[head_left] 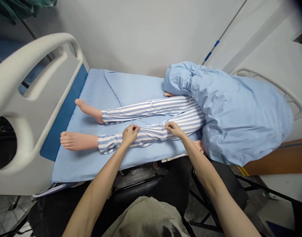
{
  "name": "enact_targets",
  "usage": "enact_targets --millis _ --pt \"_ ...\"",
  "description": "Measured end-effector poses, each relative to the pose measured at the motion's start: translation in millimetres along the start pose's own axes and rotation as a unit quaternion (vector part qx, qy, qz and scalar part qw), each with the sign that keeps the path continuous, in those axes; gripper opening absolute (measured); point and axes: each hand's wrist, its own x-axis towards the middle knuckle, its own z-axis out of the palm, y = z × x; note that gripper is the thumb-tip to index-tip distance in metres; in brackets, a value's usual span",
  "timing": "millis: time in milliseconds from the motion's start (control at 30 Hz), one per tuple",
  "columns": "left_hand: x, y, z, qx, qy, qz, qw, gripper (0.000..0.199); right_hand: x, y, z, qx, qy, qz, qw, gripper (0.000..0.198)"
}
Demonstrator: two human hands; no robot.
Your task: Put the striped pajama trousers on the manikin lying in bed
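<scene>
Two legs in blue-and-white striped pajama trousers (187,122) lie stretched out on a bed; they look like a manikin's. My left hand (130,134) is closed in a pinch on the near trouser leg at the shin. Higher up, around the knee, my right hand (174,128) pinches the same leg's fabric, which is drawn up in a fold between both hands. The bare near foot (78,141) and far foot (89,111) stick out of the cuffs, toward the left. A bunched light blue quilt (239,112) hides the upper body.
The bed's blue sheet (96,85) lies under the legs. At the left rises a cream footboard (54,75) with cut-out openings. Black chairs (222,184) stand along the bed's near side. A thin pole (225,31) leans near the back wall.
</scene>
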Motion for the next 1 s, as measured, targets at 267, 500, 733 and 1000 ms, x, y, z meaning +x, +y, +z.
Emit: enact_targets --millis 267,500,733,1000 --pt "6 3 -12 -0.166 -0.004 -0.024 0.986 0.02 2 -15 -3 0.026 -0.009 0.004 1.0 0.026" --pt "11 -4 -10 -0.247 0.034 -0.041 0.967 0.02 -8 -20 -23 0.012 -0.038 0.009 0.999 0.025" --pt "8 -13 -11 -0.282 0.02 -0.034 0.959 0.031 -4 -11 -16 0.048 0.003 0.019 0.999 0.032" --pt "3 -28 -23 -0.282 0.004 -0.034 0.959 0.041 -2 -11 -20 0.138 -0.008 0.03 0.99 0.038"
